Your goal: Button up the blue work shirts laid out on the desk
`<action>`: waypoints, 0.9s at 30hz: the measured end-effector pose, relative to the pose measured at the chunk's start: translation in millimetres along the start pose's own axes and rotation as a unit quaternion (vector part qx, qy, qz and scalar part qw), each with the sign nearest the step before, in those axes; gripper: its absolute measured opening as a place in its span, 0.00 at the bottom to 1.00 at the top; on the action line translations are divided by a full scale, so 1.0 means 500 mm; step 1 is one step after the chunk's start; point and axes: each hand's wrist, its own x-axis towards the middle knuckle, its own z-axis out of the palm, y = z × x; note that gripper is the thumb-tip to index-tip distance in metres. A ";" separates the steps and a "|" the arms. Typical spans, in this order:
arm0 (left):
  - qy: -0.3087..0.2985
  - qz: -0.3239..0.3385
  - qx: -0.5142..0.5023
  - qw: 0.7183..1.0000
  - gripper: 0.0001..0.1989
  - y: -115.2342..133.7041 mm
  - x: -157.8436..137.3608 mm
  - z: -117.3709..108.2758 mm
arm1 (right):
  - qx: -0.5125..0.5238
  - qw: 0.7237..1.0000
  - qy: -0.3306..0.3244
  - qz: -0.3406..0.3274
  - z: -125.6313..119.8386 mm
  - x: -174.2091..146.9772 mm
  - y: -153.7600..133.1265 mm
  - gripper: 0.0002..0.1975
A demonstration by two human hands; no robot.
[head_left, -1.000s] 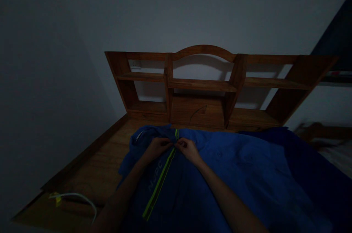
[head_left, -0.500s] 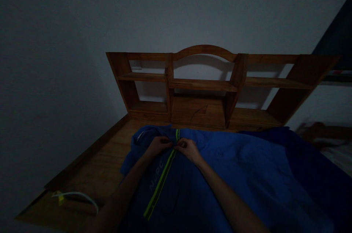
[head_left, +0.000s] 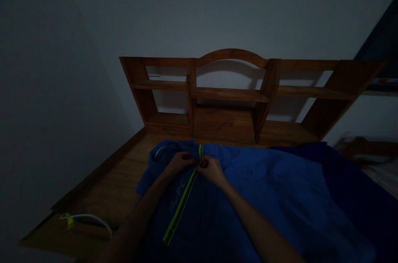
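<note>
A blue jacket (head_left: 264,188) lies spread on the wooden bed boards, with pale lettering on its darker chest panel. Down its front runs a yellow-green edged strip (head_left: 179,210). My left hand (head_left: 180,161) is closed, thumb and fingers pinching the jacket just left of the strip, near its upper end. Opposite it, my right hand (head_left: 213,169) pinches the strip's edge with thumb and index finger. The fingertips of both hands nearly meet, and they hide whatever small part lies between them.
A wooden headboard (head_left: 230,95) with open shelves stands against the wall behind the jacket. Bare bed boards (head_left: 124,172) show at left, where a white cable (head_left: 90,215) with a yellow tag lies. Darker blue cloth (head_left: 348,184) extends under the jacket at right.
Both hands stay at the same spot on the strip, with only slight finger movement. The jacket lies as before.
</note>
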 end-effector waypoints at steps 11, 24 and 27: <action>-0.018 -0.030 -0.105 0.994 0.15 0.004 -0.001 0.008 | 0.012 1.000 -0.009 0.022 -0.011 0.007 0.014 0.05; -0.014 0.079 -0.029 0.996 0.18 0.001 0.002 0.014 | 0.083 0.996 0.008 0.038 -0.018 0.013 0.019 0.07; 0.004 0.093 0.000 0.996 0.18 -0.001 -0.003 0.010 | 0.111 0.993 0.032 0.031 -0.030 0.022 0.005 0.09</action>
